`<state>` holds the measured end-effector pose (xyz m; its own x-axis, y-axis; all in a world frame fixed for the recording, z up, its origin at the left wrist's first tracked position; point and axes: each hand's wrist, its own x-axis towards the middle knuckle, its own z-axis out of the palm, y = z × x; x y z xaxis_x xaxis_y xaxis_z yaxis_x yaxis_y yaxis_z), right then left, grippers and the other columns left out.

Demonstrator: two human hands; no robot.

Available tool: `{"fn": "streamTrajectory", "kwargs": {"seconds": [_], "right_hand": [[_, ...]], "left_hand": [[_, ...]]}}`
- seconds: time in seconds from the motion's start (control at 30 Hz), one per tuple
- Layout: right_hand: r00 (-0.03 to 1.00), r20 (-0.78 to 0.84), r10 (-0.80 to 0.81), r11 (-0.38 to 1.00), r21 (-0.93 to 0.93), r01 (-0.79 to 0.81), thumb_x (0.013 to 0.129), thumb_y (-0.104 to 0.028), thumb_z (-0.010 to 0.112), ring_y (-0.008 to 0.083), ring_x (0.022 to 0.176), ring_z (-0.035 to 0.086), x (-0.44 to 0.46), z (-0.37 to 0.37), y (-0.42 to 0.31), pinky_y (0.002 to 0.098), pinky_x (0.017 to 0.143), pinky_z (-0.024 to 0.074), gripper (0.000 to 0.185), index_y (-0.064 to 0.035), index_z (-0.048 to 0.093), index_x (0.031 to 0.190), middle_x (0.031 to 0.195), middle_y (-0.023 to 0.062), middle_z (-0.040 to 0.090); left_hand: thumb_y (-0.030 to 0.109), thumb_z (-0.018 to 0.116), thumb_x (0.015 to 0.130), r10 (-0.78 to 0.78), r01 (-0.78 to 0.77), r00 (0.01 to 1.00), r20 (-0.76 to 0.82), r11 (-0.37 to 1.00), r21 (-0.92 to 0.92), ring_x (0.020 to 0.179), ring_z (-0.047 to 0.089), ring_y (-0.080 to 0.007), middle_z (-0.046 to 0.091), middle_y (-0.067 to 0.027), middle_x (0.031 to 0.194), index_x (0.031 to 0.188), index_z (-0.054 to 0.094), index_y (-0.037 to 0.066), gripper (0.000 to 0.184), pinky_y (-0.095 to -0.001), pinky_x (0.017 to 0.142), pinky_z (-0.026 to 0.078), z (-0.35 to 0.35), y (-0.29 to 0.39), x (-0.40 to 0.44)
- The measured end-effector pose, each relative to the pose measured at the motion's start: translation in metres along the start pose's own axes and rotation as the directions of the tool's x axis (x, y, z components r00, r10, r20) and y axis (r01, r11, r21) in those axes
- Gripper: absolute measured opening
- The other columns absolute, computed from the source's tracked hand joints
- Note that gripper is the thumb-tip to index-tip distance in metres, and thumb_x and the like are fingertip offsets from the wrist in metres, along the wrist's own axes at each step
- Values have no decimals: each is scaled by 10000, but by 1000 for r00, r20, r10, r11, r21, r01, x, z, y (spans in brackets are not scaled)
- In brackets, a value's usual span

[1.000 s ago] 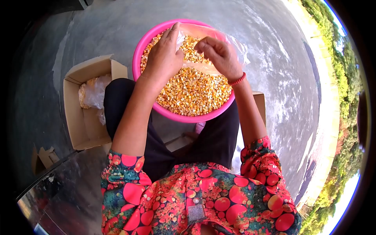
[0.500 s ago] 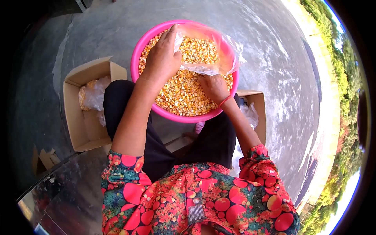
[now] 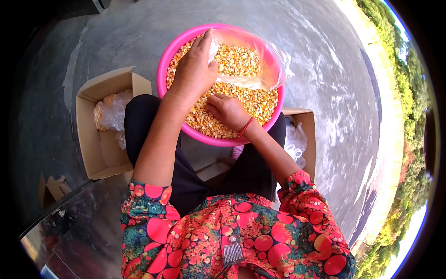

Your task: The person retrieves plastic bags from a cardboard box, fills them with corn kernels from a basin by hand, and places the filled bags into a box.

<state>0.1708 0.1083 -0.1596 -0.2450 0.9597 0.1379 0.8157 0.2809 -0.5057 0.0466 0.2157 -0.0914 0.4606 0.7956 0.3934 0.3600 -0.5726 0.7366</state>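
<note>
A pink basin (image 3: 162, 69) full of corn kernels (image 3: 260, 103) rests at my knees. My left hand (image 3: 194, 69) is closed on the edge of a clear plastic bag (image 3: 274, 58), which lies spread over the far right part of the basin, its mouth open toward me. Kernels show through and beyond the bag's mouth. In the near half of the basin, my right hand (image 3: 227, 111), with a red bracelet on the wrist, has its fingertips down in the kernels, fingers curled; what they hold is hidden.
An open cardboard box (image 3: 104, 158) at the left holds a plastic bag of kernels (image 3: 111, 111). Another box (image 3: 307, 139) at the right contains clear plastic bags (image 3: 296, 142). Cardboard pieces (image 3: 56, 188) lie at the lower left on the grey floor (image 3: 325, 83).
My right hand has come down from the bag's right side to the near kernels and moved left. The bag's mouth has opened wider. My left hand has stayed nearly still.
</note>
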Motion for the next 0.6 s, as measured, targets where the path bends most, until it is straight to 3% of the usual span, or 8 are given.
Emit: {"fn": "streamTrajectory", "kwargs": {"seconds": [0.17, 0.2, 0.23, 0.3, 0.33, 0.43, 0.5, 0.6], "right_hand": [[1000, -4, 5, 975, 221, -4, 858, -133, 567, 325, 716, 595, 3, -27, -5, 371, 635, 472, 133, -1, 567, 852, 740, 183, 585], [999, 48, 16, 972, 233, -27, 881, -139, 555, 260, 699, 602, 3, -37, -10, 344, 643, 471, 145, 4, 583, 878, 742, 156, 597], [999, 47, 16, 972, 232, -27, 881, -139, 555, 260, 699, 602, 5, -47, -16, 344, 643, 471, 145, 4, 583, 878, 742, 156, 597], [993, 116, 3, 917, 395, -49, 905, -144, 536, 172, 695, 588, 10, -68, -29, 309, 650, 465, 164, 11, 590, 901, 740, 102, 603], [994, 105, -13, 922, 387, -29, 917, -148, 532, 111, 698, 554, 14, -80, -33, 277, 651, 456, 174, 15, 592, 910, 737, 57, 592], [1000, -9, 6, 935, 355, -3, 908, -170, 554, 95, 685, 536, 30, -105, -35, 260, 634, 444, 183, 9, 591, 896, 735, 50, 589], [996, -86, 18, 981, 193, -1, 905, -176, 560, 90, 682, 536, 43, -120, -34, 260, 611, 440, 187, 9, 590, 902, 720, 57, 583], [986, -167, -6, 1000, -3, 5, 879, -174, 580, 217, 728, 606, 58, -126, -14, 299, 636, 476, 173, -7, 622, 890, 848, 112, 630]], "left_hand": [[26, 546, 764, 28, -28, 1000, 11, 998, 52, 1185, 457, -353, 412, -220, 1330, 1367, 290, -1, 655, -389, 981, 402, 0, 0, 0], [22, 541, 765, 35, -35, 999, 5, 998, 54, 1183, 459, -353, 413, -221, 1328, 1366, 292, -1, 650, -390, 978, 404, 0, -1, 0], [17, 536, 766, 43, -43, 999, 0, 998, 56, 1181, 461, -353, 415, -222, 1326, 1365, 294, -2, 645, -390, 974, 407, 1, -1, 0], [15, 532, 768, 36, -36, 999, 6, 998, 51, 1177, 464, -354, 415, -222, 1326, 1364, 295, -2, 642, -392, 970, 410, 0, 0, 0], [14, 529, 770, 27, -28, 1000, 14, 999, 47, 1173, 468, -354, 415, -222, 1325, 1364, 295, -2, 638, -393, 965, 414, -1, 1, 0], [9, 526, 771, 17, -18, 1000, 21, 998, 58, 1165, 476, -353, 418, -220, 1324, 1363, 295, -3, 635, -397, 956, 419, -3, 3, -2], [8, 526, 773, 22, -23, 1000, 14, 997, 71, 1164, 479, -351, 421, -220, 1322, 1363, 294, -5, 635, -398, 957, 419, -1, 1, -2], [8, 526, 775, 15, -16, 1000, 18, 997, 70, 1165, 479, -348, 423, -220, 1319, 1363, 292, -10, 634, -398, 962, 416, -3, 3, -3]]}}
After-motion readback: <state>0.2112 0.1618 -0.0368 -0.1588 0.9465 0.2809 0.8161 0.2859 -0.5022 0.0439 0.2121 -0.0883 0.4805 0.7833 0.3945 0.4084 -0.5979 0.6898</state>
